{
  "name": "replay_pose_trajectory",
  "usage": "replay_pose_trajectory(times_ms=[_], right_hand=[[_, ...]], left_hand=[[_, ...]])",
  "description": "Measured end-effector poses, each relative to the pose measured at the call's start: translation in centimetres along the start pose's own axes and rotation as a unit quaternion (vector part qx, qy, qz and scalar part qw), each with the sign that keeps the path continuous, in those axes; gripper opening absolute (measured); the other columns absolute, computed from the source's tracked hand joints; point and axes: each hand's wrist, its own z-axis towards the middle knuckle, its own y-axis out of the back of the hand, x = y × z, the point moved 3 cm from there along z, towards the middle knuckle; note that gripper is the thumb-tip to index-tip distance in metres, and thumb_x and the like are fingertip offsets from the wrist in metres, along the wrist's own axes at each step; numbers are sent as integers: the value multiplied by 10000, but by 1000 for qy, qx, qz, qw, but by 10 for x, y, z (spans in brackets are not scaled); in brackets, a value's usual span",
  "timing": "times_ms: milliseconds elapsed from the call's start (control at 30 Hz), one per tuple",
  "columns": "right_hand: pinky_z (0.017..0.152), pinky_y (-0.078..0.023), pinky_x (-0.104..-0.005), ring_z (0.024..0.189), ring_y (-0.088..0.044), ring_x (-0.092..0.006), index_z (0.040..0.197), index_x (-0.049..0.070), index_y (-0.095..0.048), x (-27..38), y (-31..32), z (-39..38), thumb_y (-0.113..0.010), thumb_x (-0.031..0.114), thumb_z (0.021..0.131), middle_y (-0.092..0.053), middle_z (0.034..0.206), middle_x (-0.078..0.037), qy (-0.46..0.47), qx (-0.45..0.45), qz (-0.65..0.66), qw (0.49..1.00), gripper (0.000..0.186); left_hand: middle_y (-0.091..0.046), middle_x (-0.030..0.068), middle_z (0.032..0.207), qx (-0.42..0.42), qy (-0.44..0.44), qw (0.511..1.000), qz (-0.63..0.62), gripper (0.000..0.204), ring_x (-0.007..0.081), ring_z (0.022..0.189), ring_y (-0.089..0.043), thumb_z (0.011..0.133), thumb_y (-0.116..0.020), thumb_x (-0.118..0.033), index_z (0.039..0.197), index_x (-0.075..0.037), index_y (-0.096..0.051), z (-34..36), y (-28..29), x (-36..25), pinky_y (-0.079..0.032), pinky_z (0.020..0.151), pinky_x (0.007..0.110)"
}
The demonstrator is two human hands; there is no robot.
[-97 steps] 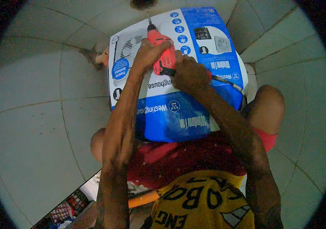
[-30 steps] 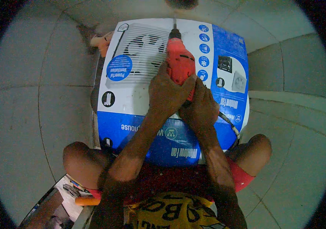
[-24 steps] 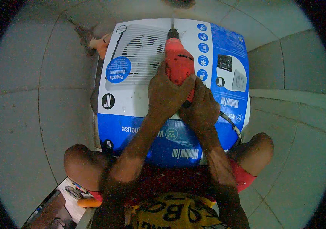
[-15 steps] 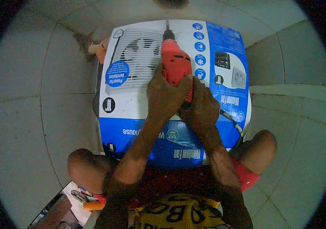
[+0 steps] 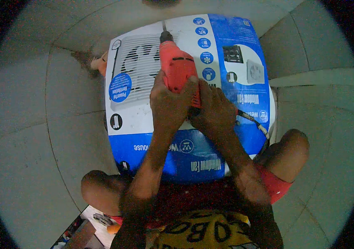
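A red power drill [image 5: 178, 62] lies over a blue and white cardboard box [image 5: 148, 151] with a fan pictured on it. Its dark chuck [image 5: 166, 36] and thin bit point away from me, toward the far edge of the box. My left hand [image 5: 168, 97] is wrapped around the left side of the drill's body. On the right, my right hand [image 5: 215, 107] closes round the rear handle; its fingers partly hide the grip. A dark cord [image 5: 253, 120] runs from behind my right hand to the box's right edge.
My bent knees flank the box on a tiled floor [image 5: 23, 145]. An orange-tan object [image 5: 99, 64] sits beyond the box's left edge, partly hidden. Close by my left knee, an open container [image 5: 83, 230] holds assorted items. A pale wall stands behind the box.
Box, drill and hands appear slightly farther left, and the view has tilted a little. Both hands keep their hold on the drill.
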Motion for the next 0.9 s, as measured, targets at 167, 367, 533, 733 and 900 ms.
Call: replay_pose_trajectory(times_ms=[167, 367, 533, 733, 900], right_hand=[[644, -553, -430, 797, -653, -340, 1231, -24, -517, -6, 2, -3, -794, 320, 669, -633, 940, -176, 30, -48, -15, 998, 715], [629, -559, -428, 790, -656, -341, 1210, -33, -524, 0, 3, -2, -809, 323, 649, -638, 952, -174, 69, -122, -36, 989, 723], [657, -560, -422, 802, -653, -349, 1202, -40, -522, 0, 7, 0, -799, 303, 651, -635, 976, -186, 49, -70, -9, 996, 705], [666, -556, -417, 794, -648, -348, 1201, -56, -509, -1, 8, -1, -790, 279, 655, -632, 953, -182, 72, -98, -21, 992, 699], [648, -554, -412, 787, -650, -341, 1194, -56, -512, -3, 4, -2, -784, 277, 664, -630, 912, -184, 54, -75, -11, 996, 682]], left_hand=[[-673, 187, 865, 34, 21, 999, -11, 422, 267, 732, -652, 803, -744, -247, 1047, 58, -583, -1, -4, -10, -524, 673, 375], [-673, 174, 853, 27, 13, 999, -24, 368, 228, 718, -640, 828, -718, -213, 1045, 53, -586, 0, -2, -8, -517, 656, 355], [-675, 160, 863, 25, -2, 1000, 13, 347, 222, 726, -635, 835, -709, -216, 1045, 35, -594, -1, -2, -15, -515, 666, 348], [-668, 181, 865, 31, 21, 999, 3, 380, 235, 744, -634, 836, -701, -242, 1043, 54, -583, -1, -2, -14, -514, 687, 357], [-667, 186, 863, 41, 29, 998, -23, 400, 241, 742, -634, 832, -702, -248, 1050, 63, -578, -1, -2, -9, -515, 691, 362]])
